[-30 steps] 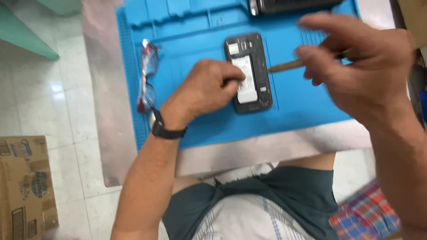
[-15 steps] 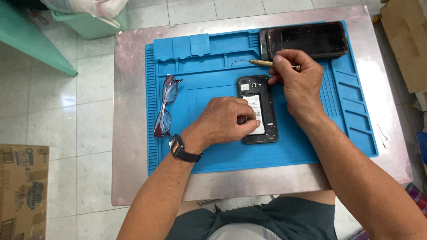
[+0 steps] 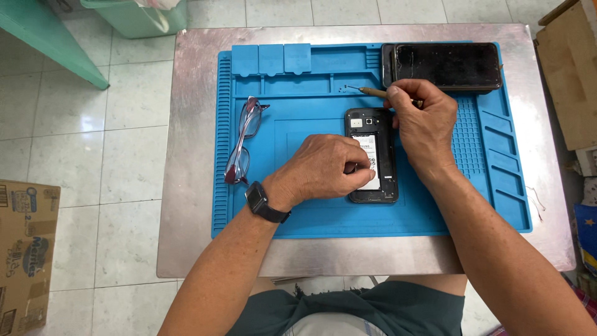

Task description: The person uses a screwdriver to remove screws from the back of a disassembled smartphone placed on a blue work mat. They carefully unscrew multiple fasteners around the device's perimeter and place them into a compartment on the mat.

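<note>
At the far left a brown cardboard box (image 3: 25,252) sits on the pale tiled floor (image 3: 93,124), and a green bin (image 3: 134,15) stands at the top edge. A metal worktop (image 3: 186,186) carries a blue silicone work mat (image 3: 298,221) with moulded trays along its top and right side. On the mat's left part lies a pair of folded glasses (image 3: 242,140) with reddish arms, well apart from the hands.

The left hand (image 3: 326,168), a black watch (image 3: 261,202) on its wrist, comes in from below with the forearm angled up to the right. Its fingers curl down onto the open phone (image 3: 373,152), which lies face down near the mat's middle with its back cover off and a white-labelled battery showing. The left grip pinches at the battery's lower edge; whether it is actually lifting it cannot be told.

The right hand (image 3: 423,121) rests just beside the phone's upper right corner, knuckles up, its grip clenched around a thin tool with a wooden handle (image 3: 373,92), whose metal tip points left over the mat's tray strip. Nothing stands between the tool tip and the phone.

Behind the right hand, at the mat's top right, lies a dark phone (image 3: 448,65) with its screen up. A cardboard piece (image 3: 569,68) lies off the worktop at the far right.
</note>
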